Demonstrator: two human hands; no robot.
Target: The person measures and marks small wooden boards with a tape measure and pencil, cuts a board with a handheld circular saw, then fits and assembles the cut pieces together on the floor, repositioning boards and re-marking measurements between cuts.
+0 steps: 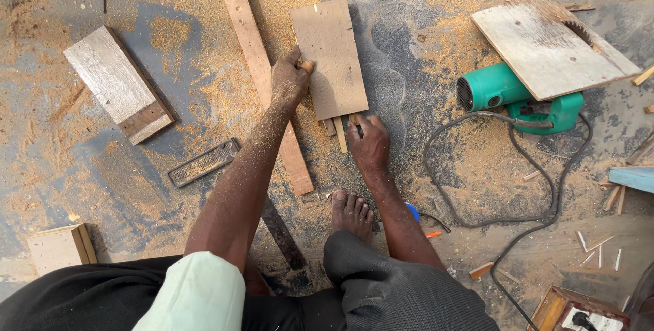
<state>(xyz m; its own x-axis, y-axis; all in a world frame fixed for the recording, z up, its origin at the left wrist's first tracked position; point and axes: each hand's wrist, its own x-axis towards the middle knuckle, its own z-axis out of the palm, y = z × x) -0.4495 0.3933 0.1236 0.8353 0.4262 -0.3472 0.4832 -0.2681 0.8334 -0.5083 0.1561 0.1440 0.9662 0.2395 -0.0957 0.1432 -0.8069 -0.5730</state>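
Where our left hand (291, 80) pinches the left edge of the small flat board (330, 58) lying on the sawdust-strewn floor (409, 65), our right hand (370, 146) closes on the thin wooden strips (340, 131) poking out from under its near end. We judge the board light, stiff and dusty, best held by its long edges; the strips look slender and snappable. A long plank (259, 65) crowds the left side, while open floor lies rightward before the green power saw (521, 96) and its cord (477, 218).
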